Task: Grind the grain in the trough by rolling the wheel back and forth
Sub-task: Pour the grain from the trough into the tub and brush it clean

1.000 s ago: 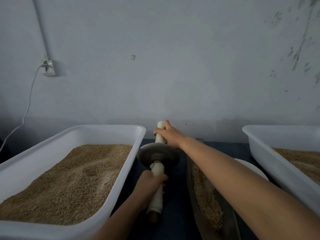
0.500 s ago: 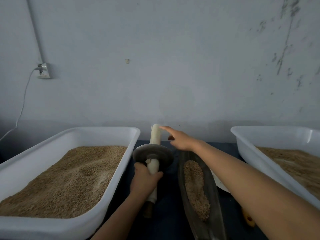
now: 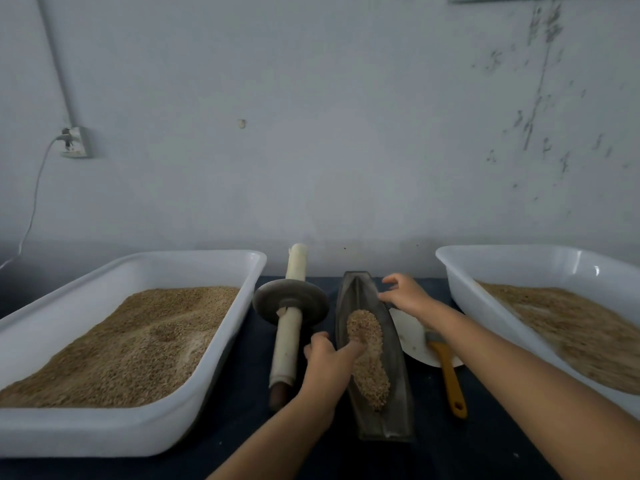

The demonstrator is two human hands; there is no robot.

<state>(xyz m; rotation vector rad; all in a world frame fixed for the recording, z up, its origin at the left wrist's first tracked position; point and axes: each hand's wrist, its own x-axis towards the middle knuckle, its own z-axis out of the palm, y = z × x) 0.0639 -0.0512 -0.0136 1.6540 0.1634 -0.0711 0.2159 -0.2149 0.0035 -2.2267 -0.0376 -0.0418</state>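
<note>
The grinding wheel point(image 3: 290, 303) lies on the dark desk point(image 3: 242, 424), just left of the metal trough point(image 3: 398, 375) and free of either grip. The left hand point(image 3: 327, 362) touches the grain point(image 3: 369, 358) with loose fingers; the right hand point(image 3: 407, 294), fingers relaxed, rests on the trough's far right rim.
</note>
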